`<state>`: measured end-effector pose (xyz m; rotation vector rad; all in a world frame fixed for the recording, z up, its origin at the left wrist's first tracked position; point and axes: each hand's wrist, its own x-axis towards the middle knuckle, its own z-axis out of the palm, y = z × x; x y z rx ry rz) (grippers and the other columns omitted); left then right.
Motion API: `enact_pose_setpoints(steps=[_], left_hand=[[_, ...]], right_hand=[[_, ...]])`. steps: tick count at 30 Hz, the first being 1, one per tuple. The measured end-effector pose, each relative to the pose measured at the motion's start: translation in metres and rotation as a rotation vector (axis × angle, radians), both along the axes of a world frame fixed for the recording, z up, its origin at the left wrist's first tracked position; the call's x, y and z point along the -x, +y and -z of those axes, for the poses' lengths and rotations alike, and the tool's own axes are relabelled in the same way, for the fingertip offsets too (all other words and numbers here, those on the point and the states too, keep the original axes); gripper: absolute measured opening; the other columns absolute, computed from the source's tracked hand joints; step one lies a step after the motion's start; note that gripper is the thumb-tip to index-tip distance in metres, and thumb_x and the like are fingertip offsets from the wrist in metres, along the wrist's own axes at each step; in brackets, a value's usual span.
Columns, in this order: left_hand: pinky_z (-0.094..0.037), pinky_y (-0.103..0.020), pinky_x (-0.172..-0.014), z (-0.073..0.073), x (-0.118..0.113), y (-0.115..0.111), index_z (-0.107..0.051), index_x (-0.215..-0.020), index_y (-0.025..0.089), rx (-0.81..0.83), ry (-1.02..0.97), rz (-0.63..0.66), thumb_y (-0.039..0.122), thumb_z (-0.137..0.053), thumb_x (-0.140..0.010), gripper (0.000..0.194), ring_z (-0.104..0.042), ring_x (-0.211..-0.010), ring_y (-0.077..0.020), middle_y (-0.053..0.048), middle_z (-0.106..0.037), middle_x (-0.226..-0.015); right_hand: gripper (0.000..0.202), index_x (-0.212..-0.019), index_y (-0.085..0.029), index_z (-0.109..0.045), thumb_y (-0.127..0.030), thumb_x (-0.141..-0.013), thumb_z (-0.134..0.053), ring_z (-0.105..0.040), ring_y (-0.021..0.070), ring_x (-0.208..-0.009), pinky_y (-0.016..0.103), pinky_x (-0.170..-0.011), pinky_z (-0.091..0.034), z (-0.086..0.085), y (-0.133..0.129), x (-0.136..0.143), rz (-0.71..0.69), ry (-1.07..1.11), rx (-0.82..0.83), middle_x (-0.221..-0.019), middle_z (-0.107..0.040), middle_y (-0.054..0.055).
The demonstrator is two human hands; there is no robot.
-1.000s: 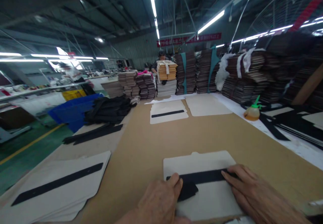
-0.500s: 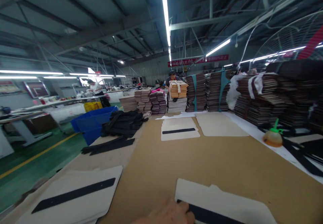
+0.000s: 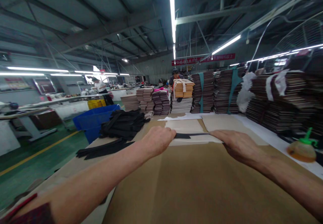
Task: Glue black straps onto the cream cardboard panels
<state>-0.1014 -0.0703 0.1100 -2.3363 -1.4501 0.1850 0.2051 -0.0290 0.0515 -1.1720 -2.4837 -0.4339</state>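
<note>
Reaching far across a brown worktop [image 3: 202, 183], a worker stretches both bare arms toward a pale cut panel [image 3: 186, 127] that lies flat on the far part of the surface, a black strip [image 3: 191, 135] running across its near edge. The left hand [image 3: 157, 140] is curled at the strip's left end, its grip closed there, though whether it pinches the strip itself or the panel's edge cannot be told from this angle. The right hand [image 3: 236, 143] lies palm down at the strip's right end, fingers extended toward it, its grip loose and flat rather than clenched; contact with the strip cannot be made out. A second pale panel [image 3: 222, 123] sits just beside the first, to its right.

To the left of the hands, a heap of black fabric pieces [image 3: 124, 123] rests on the worktop's edge, with loose black strips [image 3: 101, 148] nearer the camera and a blue bin [image 3: 94, 121] on the green floor beyond. At the right edge stands an amber squeeze bottle with a green nozzle [image 3: 302, 148]. Tall stacks of dark cut pieces [image 3: 272, 99] line the back and right of the worktop, and a person [image 3: 174, 77] stands behind a tan stack [image 3: 183, 89] at the far end.
</note>
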Motion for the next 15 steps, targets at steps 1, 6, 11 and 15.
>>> enact_pose_setpoints(steps=[1,6,11,15], left_hand=[[-0.055,-0.042,-0.078,0.007,0.006,0.019,-0.058,-0.108,0.017,-0.015,0.005,-0.013,0.006,-0.041,-0.087,0.029,-0.068,-0.094,-0.0288,-0.013,-0.068,-0.105],[-0.055,-0.041,-0.08,0.067,0.02,0.094,-0.056,-0.112,0.015,0.03,0.011,-0.068,0.006,-0.039,-0.091,0.028,-0.068,-0.098,-0.0272,-0.016,-0.064,-0.11],[-0.057,-0.037,-0.076,0.129,0.021,0.122,-0.058,-0.111,0.013,0.113,-0.003,-0.106,0.006,-0.04,-0.09,0.029,-0.07,-0.093,-0.0262,-0.017,-0.064,-0.11],[-0.057,-0.037,-0.078,0.147,0.026,0.126,-0.058,-0.114,0.014,0.14,-0.029,-0.101,0.007,-0.039,-0.089,0.032,-0.069,-0.096,-0.0267,-0.017,-0.063,-0.114]], right_hand=[[0.052,-0.125,-0.026,-0.061,-0.005,-0.084,-0.037,-0.066,0.0212,-0.106,0.036,-0.09,-0.052,0.004,0.022,0.011,-0.006,0.002,0.002,-0.125,-0.067,0.006],[0.053,-0.132,-0.019,-0.057,-0.001,-0.086,-0.037,-0.054,0.0226,-0.125,0.042,-0.106,-0.039,0.057,0.108,0.044,-0.003,-0.011,0.073,-0.138,-0.057,0.012],[0.048,-0.126,-0.024,-0.062,-0.005,-0.088,-0.039,-0.057,0.0202,-0.121,0.038,-0.102,-0.044,0.109,0.133,0.056,0.044,-0.06,0.182,-0.132,-0.063,0.009],[0.051,-0.128,-0.023,-0.061,-0.005,-0.087,-0.037,-0.057,0.0201,-0.122,0.037,-0.101,-0.045,0.126,0.13,0.057,0.084,-0.051,0.227,-0.134,-0.061,0.009]])
